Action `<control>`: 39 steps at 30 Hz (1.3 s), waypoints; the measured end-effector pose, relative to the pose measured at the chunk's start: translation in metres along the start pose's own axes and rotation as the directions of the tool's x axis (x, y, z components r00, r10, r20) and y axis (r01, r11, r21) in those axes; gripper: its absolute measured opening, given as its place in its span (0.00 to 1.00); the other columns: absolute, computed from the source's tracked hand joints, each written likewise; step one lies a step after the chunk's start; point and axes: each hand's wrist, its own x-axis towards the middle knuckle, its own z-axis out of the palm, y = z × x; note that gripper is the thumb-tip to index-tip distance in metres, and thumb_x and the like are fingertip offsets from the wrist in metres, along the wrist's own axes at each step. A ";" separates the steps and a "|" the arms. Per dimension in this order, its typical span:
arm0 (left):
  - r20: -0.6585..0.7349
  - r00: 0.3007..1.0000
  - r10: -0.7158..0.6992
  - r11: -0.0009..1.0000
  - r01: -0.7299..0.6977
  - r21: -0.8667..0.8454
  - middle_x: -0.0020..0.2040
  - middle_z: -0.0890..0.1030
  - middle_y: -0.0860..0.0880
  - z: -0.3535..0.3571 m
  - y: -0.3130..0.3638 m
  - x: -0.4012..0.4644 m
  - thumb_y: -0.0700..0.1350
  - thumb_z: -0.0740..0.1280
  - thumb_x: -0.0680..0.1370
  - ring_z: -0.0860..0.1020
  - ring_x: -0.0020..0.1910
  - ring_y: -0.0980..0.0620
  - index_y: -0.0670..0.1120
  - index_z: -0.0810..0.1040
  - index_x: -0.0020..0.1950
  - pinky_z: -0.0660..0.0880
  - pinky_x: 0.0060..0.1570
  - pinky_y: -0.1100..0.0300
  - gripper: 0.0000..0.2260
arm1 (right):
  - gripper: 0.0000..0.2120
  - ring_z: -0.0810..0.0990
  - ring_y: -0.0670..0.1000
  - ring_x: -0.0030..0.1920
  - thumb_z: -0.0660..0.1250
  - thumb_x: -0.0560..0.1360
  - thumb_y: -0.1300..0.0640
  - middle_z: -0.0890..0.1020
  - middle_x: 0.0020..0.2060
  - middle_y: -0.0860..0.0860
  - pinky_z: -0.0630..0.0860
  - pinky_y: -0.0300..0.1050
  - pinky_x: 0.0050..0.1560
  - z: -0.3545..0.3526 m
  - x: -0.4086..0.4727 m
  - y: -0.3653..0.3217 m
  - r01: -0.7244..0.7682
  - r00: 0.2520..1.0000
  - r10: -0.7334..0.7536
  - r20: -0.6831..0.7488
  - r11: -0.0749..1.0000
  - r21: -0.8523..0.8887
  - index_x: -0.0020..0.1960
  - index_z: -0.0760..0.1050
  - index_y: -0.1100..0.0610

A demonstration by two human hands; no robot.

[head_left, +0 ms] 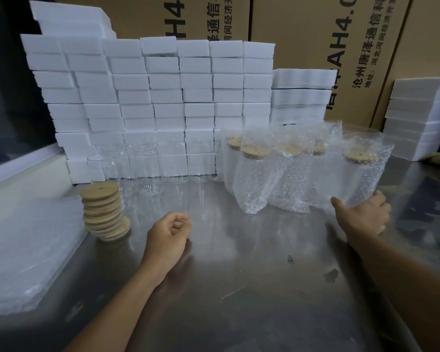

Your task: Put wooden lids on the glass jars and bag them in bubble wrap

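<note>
The bagged jar [361, 174] at the right end of the wrapped row is gripped low on its bubble wrap by the curled fingers [380, 204] of the right hand [363, 214], the thumb laid along the near left side of the bag and the base of the bag close to the steel table [239, 288]; whether it rests on the table cannot be told. The left hand [170, 235] is loosely curled over the table with nothing clearly held, although a thin pale glint near its fingertips is too small to be identified. Both forearms are stretched forward from the lower edge of the view, the right one angled outward, the left one nearer the middle. The jar is judged to be stiff, fragile and slippery under the soft, yielding wrap, so a hold round the body, below the wooden lid [361, 154], is thought safer than a pull on the loose top of the bag. Further wrapped jars [252, 179] are stood just to its left, bare glass jars [150, 171] are lined up before a wall of white foam blocks [163, 97], and a leaning stack of lids [103, 212] is set near the left hand, beside flat bubble wrap sheets [23, 250], so that the work is judged only partly done
</note>
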 end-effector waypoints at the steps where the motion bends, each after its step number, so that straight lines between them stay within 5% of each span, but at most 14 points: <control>1: 0.000 1.000 0.000 1.000 0.000 -0.002 0.41 0.83 0.47 0.000 0.000 0.000 0.40 0.69 0.77 0.82 0.45 0.47 0.49 0.81 0.46 0.79 0.53 0.48 0.05 | 0.41 0.67 0.66 0.72 0.78 0.72 0.49 0.68 0.71 0.62 0.64 0.66 0.72 -0.001 0.000 0.000 -0.004 1.000 0.005 -0.008 0.999 0.034 0.75 0.61 0.60; 6: -0.003 1.000 -0.004 1.000 0.004 -0.004 0.41 0.83 0.47 0.001 0.001 0.000 0.39 0.69 0.77 0.82 0.45 0.45 0.50 0.81 0.45 0.78 0.52 0.49 0.05 | 0.38 0.70 0.66 0.71 0.78 0.72 0.50 0.72 0.69 0.62 0.65 0.65 0.72 -0.002 -0.002 0.002 -0.021 1.000 0.020 0.004 0.994 0.110 0.73 0.62 0.61; 13: -0.021 1.000 -0.019 1.000 0.019 -0.018 0.41 0.83 0.46 0.002 0.005 0.000 0.39 0.70 0.76 0.82 0.44 0.46 0.48 0.81 0.43 0.79 0.52 0.48 0.04 | 0.46 0.63 0.64 0.75 0.77 0.72 0.49 0.63 0.76 0.62 0.60 0.62 0.75 0.001 -0.016 -0.001 -0.026 0.998 0.034 -0.055 0.989 0.145 0.79 0.55 0.63; 21: -0.072 0.996 -0.045 0.999 0.043 -0.027 0.37 0.82 0.46 0.005 0.010 -0.002 0.39 0.71 0.74 0.81 0.40 0.46 0.48 0.82 0.41 0.79 0.47 0.50 0.05 | 0.31 0.66 0.66 0.70 0.71 0.74 0.57 0.68 0.70 0.62 0.60 0.59 0.71 0.014 -0.060 -0.016 -0.024 0.985 0.060 -0.163 0.976 0.215 0.72 0.64 0.61; 32: -0.261 0.965 -0.026 0.999 0.034 0.024 0.28 0.80 0.56 0.004 0.004 0.000 0.38 0.69 0.71 0.76 0.28 0.59 0.50 0.79 0.33 0.74 0.35 0.59 0.09 | 0.09 0.79 0.55 0.54 0.68 0.76 0.57 0.78 0.46 0.48 0.76 0.55 0.56 0.049 -0.123 -0.040 -0.002 0.988 -0.050 0.149 0.944 0.329 0.53 0.70 0.51; 36: -0.333 0.939 0.082 0.992 -0.046 0.115 0.27 0.78 0.55 0.004 0.007 0.000 0.37 0.69 0.71 0.75 0.29 0.57 0.50 0.76 0.32 0.70 0.35 0.60 0.11 | 0.01 0.79 0.48 0.42 0.68 0.75 0.57 0.78 0.36 0.43 0.69 0.43 0.39 0.055 -0.133 -0.044 0.019 0.968 -0.097 0.230 0.947 0.321 0.46 0.75 0.53; 39: -0.339 0.930 0.144 0.984 -0.097 0.151 0.28 0.77 0.56 0.004 0.011 -0.005 0.36 0.69 0.72 0.75 0.29 0.58 0.50 0.75 0.33 0.70 0.32 0.61 0.12 | 0.03 0.78 0.46 0.38 0.68 0.74 0.57 0.79 0.35 0.44 0.68 0.43 0.39 0.062 -0.150 -0.052 0.040 0.939 -0.143 0.314 0.949 0.313 0.42 0.75 0.51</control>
